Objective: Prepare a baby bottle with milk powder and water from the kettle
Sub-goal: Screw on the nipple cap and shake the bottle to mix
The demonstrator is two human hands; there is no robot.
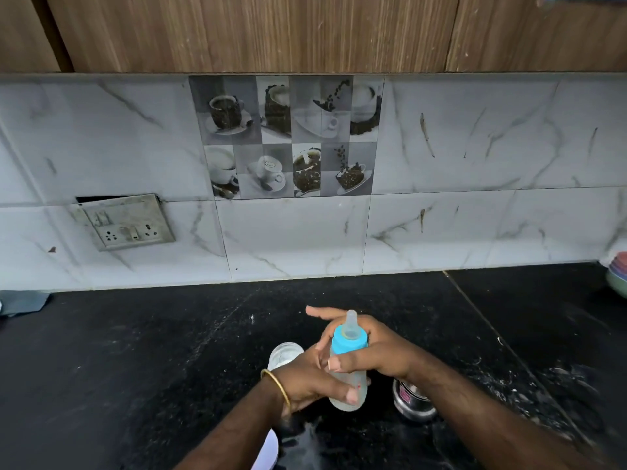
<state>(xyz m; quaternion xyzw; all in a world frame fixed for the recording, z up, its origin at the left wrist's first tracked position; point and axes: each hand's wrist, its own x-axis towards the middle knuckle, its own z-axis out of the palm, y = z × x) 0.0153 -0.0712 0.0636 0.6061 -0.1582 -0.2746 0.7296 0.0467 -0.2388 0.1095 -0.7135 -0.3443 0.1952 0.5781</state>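
A clear baby bottle [350, 390] with a blue collar and clear teat is held upright just above the black counter [135, 368]. It holds cloudy whitish liquid. My left hand [305, 378], with a gold bangle at the wrist, grips the lower body, thumb across the front. My right hand [376, 351] holds the bottle from the right at the collar, thumb across the front and index finger stretched out behind the teat. Behind my left hand stands a clear cap [285, 356]. The kettle is not in view.
A small steel container [412, 400] stands on the counter right of the bottle, under my right forearm. A white object [268, 449] shows at the bottom edge. Stacked bowls [619, 276] sit far right, a grey cloth [20, 301] far left. A wall socket [125, 222] is on the tiles.
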